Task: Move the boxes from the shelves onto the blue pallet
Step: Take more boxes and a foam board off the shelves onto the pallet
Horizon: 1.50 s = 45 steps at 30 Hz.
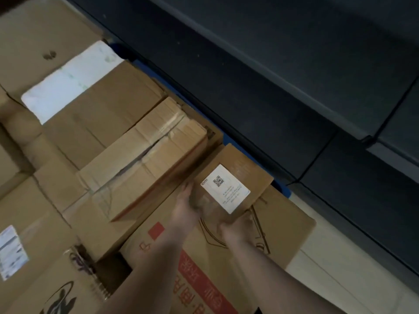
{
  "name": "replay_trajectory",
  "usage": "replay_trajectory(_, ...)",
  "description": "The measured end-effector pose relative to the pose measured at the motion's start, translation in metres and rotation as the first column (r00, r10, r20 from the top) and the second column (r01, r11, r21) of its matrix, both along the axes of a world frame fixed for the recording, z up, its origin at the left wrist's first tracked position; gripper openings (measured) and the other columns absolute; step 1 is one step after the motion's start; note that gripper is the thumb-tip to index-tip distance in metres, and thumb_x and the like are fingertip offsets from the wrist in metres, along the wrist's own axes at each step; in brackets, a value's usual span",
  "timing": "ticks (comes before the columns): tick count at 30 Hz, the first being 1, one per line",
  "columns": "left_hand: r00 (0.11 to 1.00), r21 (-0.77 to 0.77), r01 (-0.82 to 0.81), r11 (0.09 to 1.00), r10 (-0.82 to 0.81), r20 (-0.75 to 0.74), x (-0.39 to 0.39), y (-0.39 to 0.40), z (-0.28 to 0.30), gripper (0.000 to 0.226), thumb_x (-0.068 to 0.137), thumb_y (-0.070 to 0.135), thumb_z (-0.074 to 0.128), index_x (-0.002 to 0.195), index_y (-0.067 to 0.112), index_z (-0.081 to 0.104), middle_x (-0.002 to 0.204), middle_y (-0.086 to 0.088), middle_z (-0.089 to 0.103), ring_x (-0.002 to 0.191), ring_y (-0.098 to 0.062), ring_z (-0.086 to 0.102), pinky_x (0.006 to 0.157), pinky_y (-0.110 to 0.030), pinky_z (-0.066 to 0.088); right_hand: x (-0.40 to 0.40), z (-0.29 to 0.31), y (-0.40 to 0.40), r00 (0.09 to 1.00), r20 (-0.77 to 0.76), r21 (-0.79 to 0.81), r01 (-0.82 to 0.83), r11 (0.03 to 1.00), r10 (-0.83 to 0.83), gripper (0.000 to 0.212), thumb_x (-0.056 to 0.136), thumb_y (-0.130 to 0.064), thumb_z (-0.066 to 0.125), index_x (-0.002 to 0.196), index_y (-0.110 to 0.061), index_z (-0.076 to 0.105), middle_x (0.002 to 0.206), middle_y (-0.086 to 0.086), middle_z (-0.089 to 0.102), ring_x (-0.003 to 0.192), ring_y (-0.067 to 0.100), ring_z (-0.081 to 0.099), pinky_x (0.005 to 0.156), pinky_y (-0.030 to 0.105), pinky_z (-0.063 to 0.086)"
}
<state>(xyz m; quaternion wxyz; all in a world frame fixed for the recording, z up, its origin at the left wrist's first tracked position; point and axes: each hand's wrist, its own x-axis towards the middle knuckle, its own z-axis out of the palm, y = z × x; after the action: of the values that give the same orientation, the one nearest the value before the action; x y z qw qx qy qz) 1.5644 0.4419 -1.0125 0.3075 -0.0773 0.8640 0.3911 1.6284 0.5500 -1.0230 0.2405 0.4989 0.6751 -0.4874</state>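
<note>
A small brown cardboard box (235,177) with a white QR-code label sits between both my hands, over a large printed carton (285,225). My left hand (184,208) presses flat against its left side. My right hand (235,225) cups its near lower edge, fingers hidden under the box. Slivers of the blue pallet (227,138) show along the far edge of the stacked boxes. A taped box (145,162) lies just left of the small box.
Several cardboard boxes cover the left half, one with a white sheet (70,80) on top, another with a label (11,252) at the left edge. Dark floor mats (294,75) fill the upper right. A pale floor strip (340,268) runs at lower right.
</note>
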Motion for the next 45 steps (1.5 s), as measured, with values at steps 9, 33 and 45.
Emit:
replay_trajectory(9, 0.989, 0.015, -0.146, 0.989, 0.146, -0.018, -0.003, 0.005, 0.029, 0.072, 0.087, 0.022, 0.064, 0.148, 0.021, 0.026, 0.156, 0.004, 0.02, 0.143, -0.014, 0.021, 0.111, -0.026, 0.02, -0.025, 0.036, 0.025, 0.991, -0.015, -0.025, -0.13, 0.991, 0.129, 0.039, 0.086, -0.013, 0.059, 0.12, -0.011, 0.039, 0.121, 0.007, 0.058, 0.083, 0.018, 0.056, 0.066, 0.022, 0.047)
replay_trajectory(33, 0.603, 0.343, 0.146, 0.928, 0.191, -0.774, -0.149, -0.034, 0.728, 0.021, 0.09, 0.015, 0.06, 0.109, 0.022, 0.057, 0.108, 0.0, 0.06, 0.092, -0.012, 0.055, 0.071, -0.014, 0.038, -0.167, 0.741, 0.03, 0.426, -0.79, 0.46, -0.063, 0.886, 0.441, 0.028, 0.088, -0.032, 0.063, 0.112, -0.018, 0.057, 0.102, -0.006, 0.057, 0.091, 0.011, 0.055, 0.077, 0.025, 0.046)
replay_trajectory(45, 0.588, 0.301, 0.097, 0.949, 0.19, -0.786, -0.304, 0.066, 0.78, 0.036, 0.092, 0.026, 0.056, 0.128, 0.018, 0.051, 0.118, 0.001, 0.053, 0.104, -0.011, 0.048, 0.083, -0.022, 0.036, -0.329, 0.808, 0.107, 0.469, -0.541, 0.802, 0.035, 0.597, 0.698, 0.056, 0.089, -0.044, 0.056, 0.137, -0.024, 0.038, 0.137, 0.001, 0.046, 0.127, 0.023, 0.042, 0.102, 0.043, 0.041)
